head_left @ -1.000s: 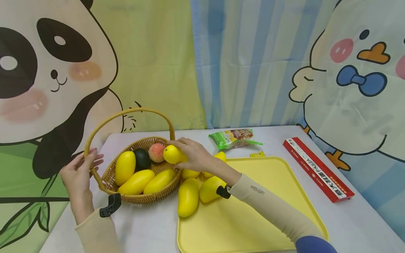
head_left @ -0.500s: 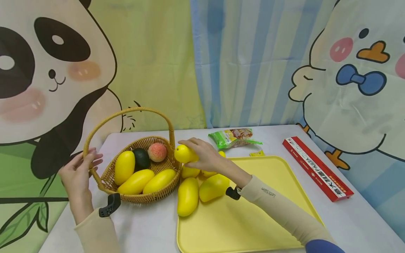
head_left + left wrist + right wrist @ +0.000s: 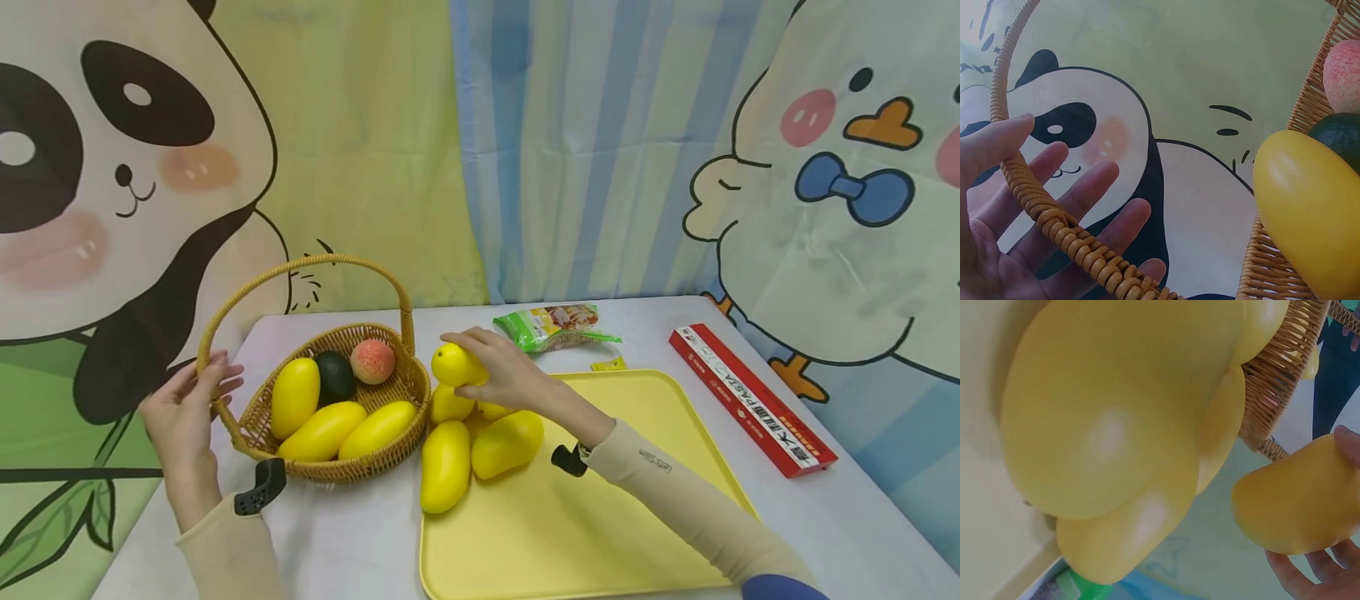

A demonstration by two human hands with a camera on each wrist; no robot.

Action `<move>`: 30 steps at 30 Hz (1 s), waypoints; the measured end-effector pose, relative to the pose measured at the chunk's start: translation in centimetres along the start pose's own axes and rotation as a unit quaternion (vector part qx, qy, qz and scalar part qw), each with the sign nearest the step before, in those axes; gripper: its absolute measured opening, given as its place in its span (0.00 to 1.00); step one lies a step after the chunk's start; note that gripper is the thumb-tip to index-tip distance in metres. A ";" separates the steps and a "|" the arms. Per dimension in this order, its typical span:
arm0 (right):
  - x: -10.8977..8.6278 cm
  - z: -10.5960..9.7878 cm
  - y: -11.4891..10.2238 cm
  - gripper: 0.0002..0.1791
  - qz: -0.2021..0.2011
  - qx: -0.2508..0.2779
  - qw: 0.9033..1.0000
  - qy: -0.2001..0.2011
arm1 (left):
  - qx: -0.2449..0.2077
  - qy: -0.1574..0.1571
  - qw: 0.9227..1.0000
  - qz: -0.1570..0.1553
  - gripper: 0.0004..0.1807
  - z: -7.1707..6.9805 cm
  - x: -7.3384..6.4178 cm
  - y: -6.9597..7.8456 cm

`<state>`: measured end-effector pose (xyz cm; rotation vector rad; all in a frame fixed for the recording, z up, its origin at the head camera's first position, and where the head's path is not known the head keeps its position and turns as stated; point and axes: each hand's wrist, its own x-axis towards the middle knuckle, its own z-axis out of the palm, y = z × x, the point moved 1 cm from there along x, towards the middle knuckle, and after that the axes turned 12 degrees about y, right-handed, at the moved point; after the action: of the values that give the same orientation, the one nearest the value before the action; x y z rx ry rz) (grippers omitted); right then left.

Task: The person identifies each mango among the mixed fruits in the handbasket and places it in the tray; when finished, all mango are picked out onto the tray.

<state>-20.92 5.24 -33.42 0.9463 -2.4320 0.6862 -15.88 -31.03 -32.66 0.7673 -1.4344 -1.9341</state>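
Note:
In the head view, a yellow mango is held in my right hand above several other mangoes on the tray's left side. The right wrist view shows the thumb and fingertips gripping this mango. My left hand is at the left side of the wicker basket's handle. In the left wrist view, the handle crosses the hand between the thumb and spread fingers. The basket contains three mangoes, a dark green avocado-like fruit and a peach.
A yellow tray bears loose mangoes near the basket. Behind it lie a green snack packet and a small yellow sachet. To the right is a long red pasta box. A printed curtain backs the table.
My right hand has carried the mango rightward, from over the basket's right rim to above the mangoes on the tray. My left hand has stayed at the handle.

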 end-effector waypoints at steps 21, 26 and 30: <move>-2.5 -1.7 2.3 0.41 0.043 0.004 0.999 0.007 | -0.003 -0.010 1.000 0.019 0.19 0.0 0.1 0.0; -3.1 -1.9 2.8 0.41 0.046 0.000 0.999 0.015 | 0.003 -0.008 1.000 0.019 0.19 0.0 0.1 0.0; -3.5 -2.1 3.1 0.41 0.050 -0.003 0.999 0.020 | 0.005 -0.009 1.000 0.022 0.19 0.0 0.1 0.1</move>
<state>-20.29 10.18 -34.55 0.8057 -2.4588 0.7235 -15.92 -31.11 -32.60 0.7196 -1.4598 -1.9072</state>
